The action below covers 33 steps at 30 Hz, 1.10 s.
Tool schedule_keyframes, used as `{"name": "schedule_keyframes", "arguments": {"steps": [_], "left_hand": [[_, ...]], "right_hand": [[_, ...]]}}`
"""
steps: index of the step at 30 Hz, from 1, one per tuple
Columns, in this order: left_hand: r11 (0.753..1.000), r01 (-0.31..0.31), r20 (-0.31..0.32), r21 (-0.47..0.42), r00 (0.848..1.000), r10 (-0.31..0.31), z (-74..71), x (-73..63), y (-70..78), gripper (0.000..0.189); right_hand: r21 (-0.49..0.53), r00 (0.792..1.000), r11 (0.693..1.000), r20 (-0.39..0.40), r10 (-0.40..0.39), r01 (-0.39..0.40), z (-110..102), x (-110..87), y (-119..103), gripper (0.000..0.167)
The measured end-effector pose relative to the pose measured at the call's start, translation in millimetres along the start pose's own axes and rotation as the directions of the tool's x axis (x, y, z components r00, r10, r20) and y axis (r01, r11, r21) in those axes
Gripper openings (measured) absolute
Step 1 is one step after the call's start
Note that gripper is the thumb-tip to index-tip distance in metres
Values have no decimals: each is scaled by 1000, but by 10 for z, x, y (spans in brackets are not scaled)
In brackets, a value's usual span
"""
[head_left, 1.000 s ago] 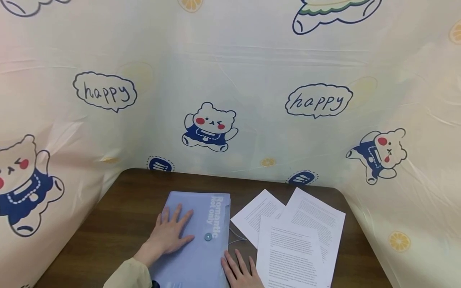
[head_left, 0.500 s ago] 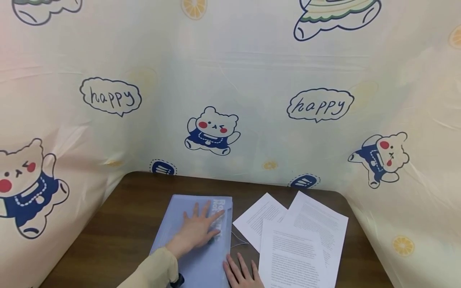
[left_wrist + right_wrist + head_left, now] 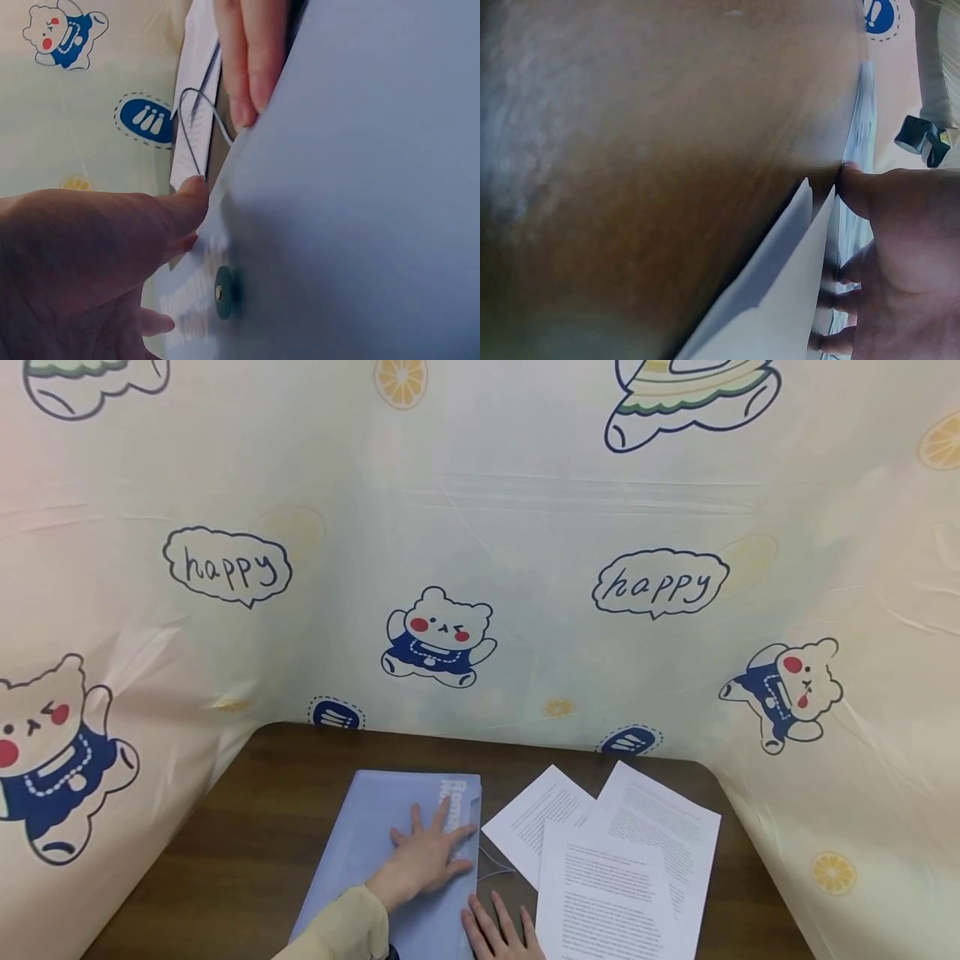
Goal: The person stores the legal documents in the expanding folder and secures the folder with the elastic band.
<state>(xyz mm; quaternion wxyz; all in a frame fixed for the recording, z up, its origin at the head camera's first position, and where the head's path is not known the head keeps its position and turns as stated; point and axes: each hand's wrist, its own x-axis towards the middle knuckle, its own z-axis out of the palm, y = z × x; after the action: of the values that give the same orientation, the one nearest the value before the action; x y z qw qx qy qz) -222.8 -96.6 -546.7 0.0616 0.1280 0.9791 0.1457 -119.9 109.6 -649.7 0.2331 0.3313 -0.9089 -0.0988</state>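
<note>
Left hand point(image 3: 427, 860): fingers point(image 3: 417, 820) straight and spread apart, lying on top of the folder point(image 3: 375, 818), near its right edge. Nothing gripped there. Palm covers part of the pale lettering point(image 3: 459, 792); the round button point(image 3: 224, 292) on the cover shows below that thumb in the left wrist view.

Right hand point(image 3: 504, 937): fingers extended, slightly apart, fingertips at the folder's right edge, not wrapped round anything. Only part of that hand is in the head view.

Folder is blue, translucent, lying flat on the dark wood worktop point(image 3: 225, 835), long side running away from the person. Thin cord point(image 3: 193, 89) loops out from its right edge, toward the papers.

Right of the folder: three printed sheets, overlapping. Front sheet point(image 3: 607, 893) on top, just beside the right hand; left rear sheet point(image 3: 536, 814) and right rear sheet point(image 3: 648, 802) partly under it, both turned at an angle.

Left arm: beige sleeve point(image 3: 345, 927), black band point(image 3: 928, 139) at the wrist. Behind the worktop: pale curtain point(image 3: 540, 527) with bears, orange slices and "happy" bubbles.
</note>
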Motion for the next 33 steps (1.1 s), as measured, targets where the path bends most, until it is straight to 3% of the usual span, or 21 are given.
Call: {"name": "schedule_keyframes", "arguments": {"steps": [12, 19, 26, 33], "left_hand": [[1000, 10, -19, 9, 1000, -9, 54, 20, 18, 70], [1000, 0, -52, -13, 999, -1, 102, 50, 3, 70], [999, -24, -115, -48, 993, 18, 166, 84, 10, 69], [999, -35, -133, -41, 991, 29, 175, 100, 13, 69]], "right_hand": [[13, 1000, 1000, -14, 1, -1, 19, -10, -9, 75], [-10, 998, 1000, -51, 23, -24, 62, -49, -36, 89], [-8, 996, 999, -83, 36, -36, 81, -43, -50, 88], [-62, 991, 997, -131, 36, -44, 121, -49, -61, 104]]}}
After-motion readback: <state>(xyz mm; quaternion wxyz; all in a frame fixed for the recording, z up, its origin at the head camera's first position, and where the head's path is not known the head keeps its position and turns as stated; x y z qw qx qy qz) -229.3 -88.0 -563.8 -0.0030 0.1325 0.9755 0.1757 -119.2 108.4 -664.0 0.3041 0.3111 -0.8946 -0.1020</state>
